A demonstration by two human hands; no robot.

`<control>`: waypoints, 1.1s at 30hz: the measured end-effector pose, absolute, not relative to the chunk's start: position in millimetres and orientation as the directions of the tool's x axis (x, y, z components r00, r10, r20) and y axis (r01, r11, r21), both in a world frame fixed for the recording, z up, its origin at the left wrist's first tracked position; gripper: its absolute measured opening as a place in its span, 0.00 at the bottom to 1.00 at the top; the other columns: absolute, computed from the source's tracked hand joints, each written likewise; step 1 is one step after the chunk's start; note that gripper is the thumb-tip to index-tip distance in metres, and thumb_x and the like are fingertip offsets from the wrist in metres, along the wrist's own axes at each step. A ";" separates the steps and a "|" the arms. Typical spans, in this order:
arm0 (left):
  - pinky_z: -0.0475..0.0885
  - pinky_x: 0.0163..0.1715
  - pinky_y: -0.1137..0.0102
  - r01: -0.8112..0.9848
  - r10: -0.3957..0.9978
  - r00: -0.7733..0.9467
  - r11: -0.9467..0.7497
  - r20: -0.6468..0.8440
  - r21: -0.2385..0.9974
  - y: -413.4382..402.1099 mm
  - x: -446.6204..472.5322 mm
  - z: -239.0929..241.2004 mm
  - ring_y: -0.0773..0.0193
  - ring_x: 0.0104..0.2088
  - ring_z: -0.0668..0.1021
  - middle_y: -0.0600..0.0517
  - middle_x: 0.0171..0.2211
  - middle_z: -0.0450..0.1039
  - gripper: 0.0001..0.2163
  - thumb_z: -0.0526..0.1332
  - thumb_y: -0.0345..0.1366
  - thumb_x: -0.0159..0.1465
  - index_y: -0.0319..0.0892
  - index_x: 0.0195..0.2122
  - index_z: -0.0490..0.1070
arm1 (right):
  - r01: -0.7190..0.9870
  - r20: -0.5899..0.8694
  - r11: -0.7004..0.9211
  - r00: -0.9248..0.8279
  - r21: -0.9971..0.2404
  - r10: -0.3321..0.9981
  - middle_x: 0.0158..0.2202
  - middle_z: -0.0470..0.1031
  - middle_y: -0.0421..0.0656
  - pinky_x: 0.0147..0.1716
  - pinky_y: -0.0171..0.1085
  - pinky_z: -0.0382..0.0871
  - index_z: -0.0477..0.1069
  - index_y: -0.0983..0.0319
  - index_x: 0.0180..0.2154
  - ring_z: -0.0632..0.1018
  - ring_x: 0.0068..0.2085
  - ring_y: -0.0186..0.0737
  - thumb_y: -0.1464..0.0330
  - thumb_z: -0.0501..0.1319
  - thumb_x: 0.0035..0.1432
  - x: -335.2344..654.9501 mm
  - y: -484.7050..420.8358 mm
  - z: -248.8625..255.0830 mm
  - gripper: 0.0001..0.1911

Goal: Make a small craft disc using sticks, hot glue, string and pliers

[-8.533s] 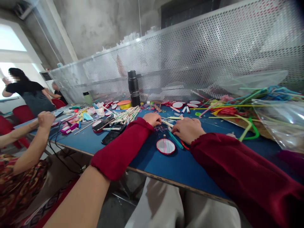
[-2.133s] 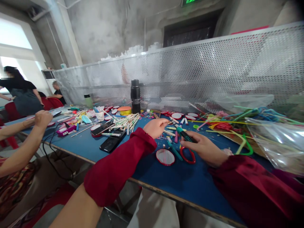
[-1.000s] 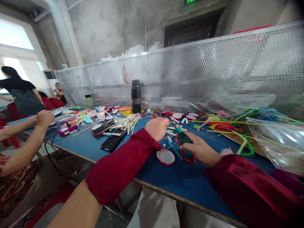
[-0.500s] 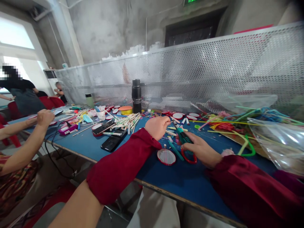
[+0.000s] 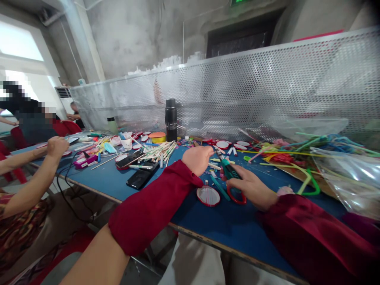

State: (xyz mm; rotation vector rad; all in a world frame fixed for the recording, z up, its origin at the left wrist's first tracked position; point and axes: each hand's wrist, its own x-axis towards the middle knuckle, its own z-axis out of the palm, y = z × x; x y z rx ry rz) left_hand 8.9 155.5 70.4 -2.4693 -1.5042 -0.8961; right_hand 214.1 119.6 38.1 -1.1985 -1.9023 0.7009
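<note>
My left hand (image 5: pixel 196 160) is closed in a pinch near the middle of the table, its fingertips close to a tool's tip; what they hold is too small to make out. In my right hand (image 5: pixel 251 186) is a teal-and-black tool (image 5: pixel 230 171) with a narrow metal tip, pointing toward my left fingertips. A red loop handle (image 5: pixel 236 196) shows beneath that hand, beside a slim teal piece (image 5: pixel 220 187). Just below my left hand lies a round red-rimmed disc (image 5: pixel 208 196) with thin pinkish strips on it.
Left of my arm are black phones (image 5: pixel 139 178), paper-like sticks (image 5: pixel 162 152) and a black bottle (image 5: pixel 171 120). Colourful pipe cleaners (image 5: pixel 307 174) and clear plastic bags (image 5: pixel 353 178) fill the right. A co-worker's arm (image 5: pixel 35 178) rests at left; a perforated metal screen (image 5: pixel 252 87) stands behind.
My hands and the tool stay almost where they were. In the far left background, a standing person leans over more.
</note>
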 end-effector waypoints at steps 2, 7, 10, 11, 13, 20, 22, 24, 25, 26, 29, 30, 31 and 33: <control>0.74 0.44 0.63 0.845 0.772 0.335 -0.500 0.541 0.189 155.3 8.8 70.3 0.53 0.44 0.82 0.45 0.42 0.83 0.16 0.52 0.41 0.78 0.45 0.46 0.80 | 0.500 0.330 0.420 -0.263 -0.757 0.907 0.35 0.80 0.39 0.41 0.42 0.73 0.76 0.57 0.35 0.78 0.39 0.47 0.59 0.61 0.45 214.8 120.3 37.6 0.14; 0.72 0.41 0.64 0.852 0.755 0.347 -0.502 0.556 0.150 154.9 9.1 70.6 0.54 0.44 0.82 0.47 0.42 0.83 0.15 0.53 0.41 0.78 0.44 0.45 0.80 | 0.476 0.316 0.402 -0.252 -0.782 0.915 0.36 0.81 0.40 0.44 0.44 0.73 0.75 0.56 0.37 0.79 0.41 0.50 0.59 0.62 0.44 214.1 119.6 37.7 0.16; 0.72 0.41 0.65 0.847 0.750 0.345 -0.508 0.564 0.157 154.9 9.3 71.1 0.55 0.44 0.82 0.47 0.43 0.83 0.15 0.53 0.40 0.78 0.44 0.45 0.80 | 0.478 0.302 0.386 -0.245 -0.789 0.921 0.37 0.81 0.41 0.46 0.44 0.74 0.75 0.55 0.37 0.80 0.43 0.52 0.59 0.62 0.43 212.9 119.0 39.2 0.16; 0.72 0.42 0.65 0.846 0.751 0.344 -0.509 0.564 0.162 154.9 9.3 71.2 0.56 0.44 0.82 0.47 0.43 0.83 0.14 0.54 0.40 0.78 0.44 0.45 0.80 | 0.481 0.297 0.382 -0.246 -0.789 0.923 0.37 0.81 0.41 0.45 0.44 0.73 0.75 0.55 0.37 0.80 0.44 0.52 0.59 0.62 0.43 212.7 119.1 39.6 0.16; 0.72 0.42 0.65 0.844 0.754 0.342 -0.509 0.561 0.171 154.7 9.1 71.3 0.56 0.44 0.82 0.47 0.43 0.83 0.14 0.54 0.40 0.78 0.44 0.46 0.80 | 0.492 0.291 0.379 -0.248 -0.784 0.924 0.37 0.81 0.41 0.45 0.44 0.73 0.75 0.55 0.37 0.79 0.43 0.52 0.58 0.62 0.43 212.9 119.6 40.1 0.17; 0.73 0.44 0.66 0.831 0.756 0.330 -0.517 0.565 0.207 152.1 10.1 71.5 0.56 0.45 0.82 0.48 0.44 0.83 0.13 0.55 0.40 0.78 0.45 0.46 0.80 | 0.553 0.328 0.410 -0.245 -0.725 0.912 0.33 0.78 0.40 0.39 0.42 0.70 0.75 0.57 0.34 0.76 0.36 0.46 0.57 0.62 0.45 217.5 121.2 41.4 0.14; 0.72 0.43 0.66 0.829 0.758 0.326 -0.517 0.565 0.214 151.7 10.8 71.1 0.56 0.45 0.82 0.48 0.44 0.83 0.13 0.56 0.40 0.78 0.45 0.46 0.80 | 0.552 0.337 0.413 -0.240 -0.724 0.910 0.33 0.78 0.40 0.38 0.42 0.70 0.76 0.57 0.34 0.76 0.35 0.45 0.58 0.62 0.45 217.6 120.8 40.9 0.14; 0.72 0.43 0.66 0.827 0.754 0.324 -0.519 0.571 0.217 152.5 10.9 70.3 0.56 0.45 0.82 0.48 0.44 0.84 0.13 0.56 0.40 0.77 0.44 0.45 0.80 | 0.527 0.319 0.395 -0.233 -0.752 0.919 0.32 0.78 0.40 0.37 0.41 0.71 0.76 0.57 0.34 0.77 0.36 0.45 0.58 0.63 0.44 216.2 119.0 39.7 0.14; 0.72 0.43 0.66 0.823 0.750 0.323 -0.523 0.577 0.220 153.5 10.5 69.8 0.56 0.45 0.82 0.48 0.43 0.84 0.13 0.56 0.40 0.77 0.44 0.45 0.80 | 0.497 0.294 0.369 -0.226 -0.786 0.929 0.33 0.79 0.40 0.38 0.41 0.72 0.77 0.57 0.35 0.78 0.37 0.46 0.59 0.64 0.43 215.2 117.7 39.1 0.15; 0.72 0.42 0.66 0.819 0.746 0.321 -0.528 0.584 0.225 155.0 9.6 69.1 0.57 0.44 0.82 0.48 0.43 0.84 0.12 0.57 0.40 0.77 0.44 0.44 0.80 | 0.452 0.258 0.332 -0.219 -0.828 0.941 0.35 0.80 0.41 0.38 0.41 0.72 0.77 0.57 0.37 0.79 0.38 0.47 0.60 0.64 0.43 214.2 116.4 38.7 0.17; 0.72 0.42 0.67 0.802 0.724 0.301 -0.544 0.621 0.246 161.9 4.8 67.1 0.58 0.43 0.82 0.50 0.42 0.84 0.11 0.58 0.39 0.76 0.44 0.42 0.79 | 0.309 0.143 0.200 -0.197 -0.930 0.970 0.42 0.83 0.45 0.37 0.42 0.74 0.77 0.58 0.48 0.81 0.41 0.50 0.61 0.63 0.43 214.1 115.8 38.4 0.28; 0.72 0.42 0.67 0.796 0.713 0.292 -0.550 0.637 0.251 164.4 3.0 66.4 0.59 0.43 0.82 0.50 0.41 0.84 0.10 0.59 0.39 0.76 0.44 0.41 0.79 | 0.306 0.139 0.189 -0.178 -0.933 0.974 0.45 0.84 0.47 0.38 0.42 0.75 0.76 0.59 0.52 0.82 0.43 0.51 0.60 0.63 0.44 215.5 117.7 38.5 0.30; 0.72 0.41 0.67 0.790 0.701 0.286 -0.558 0.653 0.253 166.5 1.3 65.8 0.59 0.42 0.82 0.51 0.41 0.84 0.09 0.60 0.38 0.76 0.44 0.40 0.79 | 0.350 0.163 0.204 -0.145 -0.914 0.976 0.47 0.83 0.49 0.41 0.44 0.76 0.75 0.60 0.54 0.82 0.46 0.53 0.59 0.62 0.46 217.8 120.7 38.4 0.32; 0.71 0.41 0.67 0.770 0.673 0.291 -0.587 0.680 0.251 168.9 -0.4 65.0 0.60 0.41 0.81 0.52 0.40 0.84 0.09 0.61 0.38 0.75 0.44 0.40 0.78 | 0.575 0.283 0.259 -0.050 -0.776 0.958 0.54 0.81 0.55 0.51 0.48 0.75 0.73 0.63 0.57 0.80 0.56 0.60 0.57 0.62 0.50 223.8 128.9 36.9 0.34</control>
